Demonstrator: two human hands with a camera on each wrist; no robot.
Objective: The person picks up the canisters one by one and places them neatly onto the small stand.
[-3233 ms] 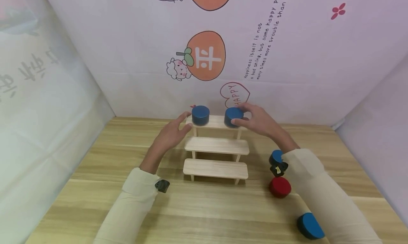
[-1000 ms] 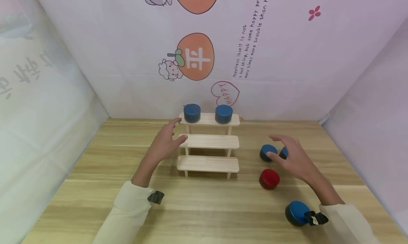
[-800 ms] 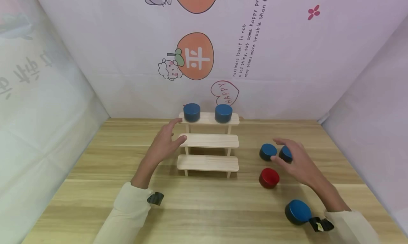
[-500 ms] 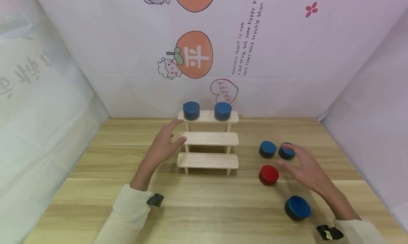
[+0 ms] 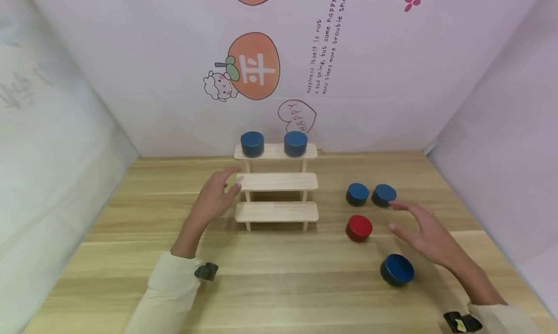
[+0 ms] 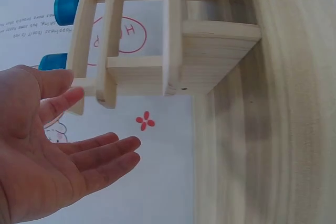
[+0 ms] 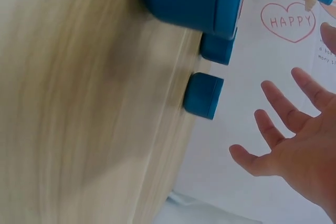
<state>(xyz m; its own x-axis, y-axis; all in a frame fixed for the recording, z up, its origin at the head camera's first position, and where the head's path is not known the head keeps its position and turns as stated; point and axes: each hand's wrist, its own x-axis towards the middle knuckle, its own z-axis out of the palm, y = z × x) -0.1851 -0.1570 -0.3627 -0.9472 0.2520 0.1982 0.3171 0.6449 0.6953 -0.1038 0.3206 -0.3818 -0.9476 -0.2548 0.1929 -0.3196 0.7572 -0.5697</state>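
Observation:
A three-step wooden shelf [image 5: 276,181] stands mid-table with two blue cylinders [image 5: 252,144] [image 5: 295,143] on its top step. My left hand [image 5: 218,193] hovers open at the left end of the middle step, fingers straight, holding nothing; the left wrist view shows the left hand [image 6: 58,150] beside the shelf [image 6: 157,51]. My right hand [image 5: 414,225] hovers open over the table to the right. It lies between a far blue disc [image 5: 383,195] and a near blue disc [image 5: 397,269] and grips neither. Right hand [image 7: 294,145] has spread fingers.
Another blue disc [image 5: 357,194] and a red disc [image 5: 359,228] lie on the wooden table [image 5: 279,276] right of the shelf. Printed pale walls enclose the table at the back and both sides. The shelf's two lower steps are bare.
My right hand let go of the right blue cylinder on the top step, came down to the blue discs, then drew back toward me, empty. The left hand stayed by the shelf.

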